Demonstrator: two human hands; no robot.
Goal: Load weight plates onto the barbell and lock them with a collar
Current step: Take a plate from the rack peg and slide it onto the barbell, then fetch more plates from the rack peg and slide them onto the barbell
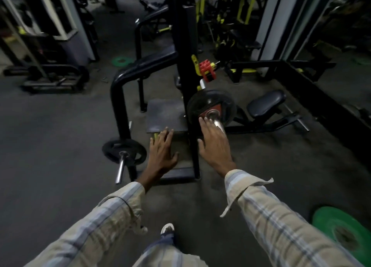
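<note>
A black weight plate [218, 102] with a red centre sits on the chrome barbell sleeve [217, 122], which points toward me. My right hand [213, 146] is open, fingers spread, its fingertips at the plate's hub beside the sleeve, holding nothing. My left hand [161, 153] hovers open and empty to the left of the black rack upright [192, 110]. A red collar [206, 69] hangs on a peg further back on the rack. A green plate [339, 228] lies flat on the floor at the lower right.
A second black plate [124, 151] sits on a low chrome peg [121, 169] at the left of the rack. A padded seat [266, 103] stands to the right. Another green plate [121, 61] lies far back. My shoe [167, 229] is below.
</note>
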